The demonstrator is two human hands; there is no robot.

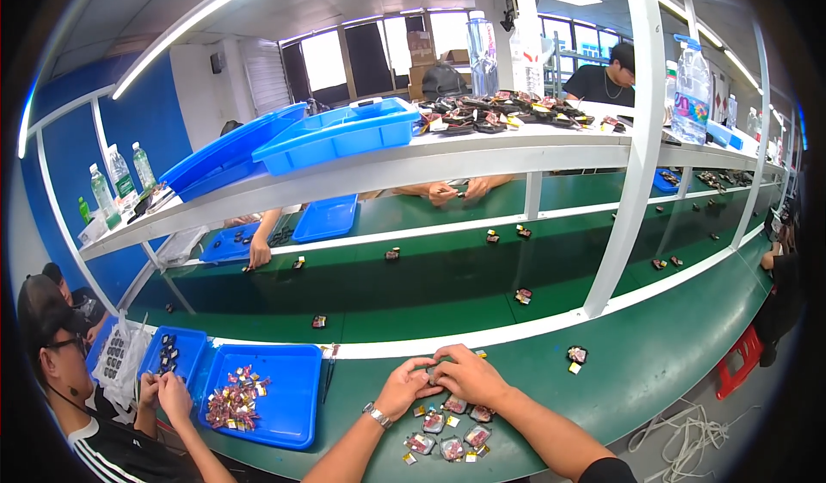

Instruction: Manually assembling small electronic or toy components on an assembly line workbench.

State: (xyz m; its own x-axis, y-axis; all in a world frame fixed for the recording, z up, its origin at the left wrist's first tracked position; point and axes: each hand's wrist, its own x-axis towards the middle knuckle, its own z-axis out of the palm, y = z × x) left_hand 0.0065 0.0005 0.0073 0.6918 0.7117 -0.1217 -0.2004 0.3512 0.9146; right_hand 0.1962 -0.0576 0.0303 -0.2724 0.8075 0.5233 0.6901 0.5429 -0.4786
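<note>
My left hand (406, 390), with a metal-band watch at the wrist, and my right hand (469, 375) meet over the green bench (538, 371). Fingers of both hands are closed together around a small dark thing, mostly hidden by the fingertips. Just below them lie several small rounded electronic units (452, 447) with red inner parts and silver-and-yellow battery-like pieces. Another such unit (576, 356) sits apart, to the right of my right hand.
A blue tray (301, 397) of red-and-yellow small parts stands left of my hands; black tweezers (329, 371) lie beside it. A co-worker (52, 354) handles small parts at left. Beyond the white rail, a green conveyor (430, 298) carries scattered units. White posts (632, 139) hold a loaded shelf above.
</note>
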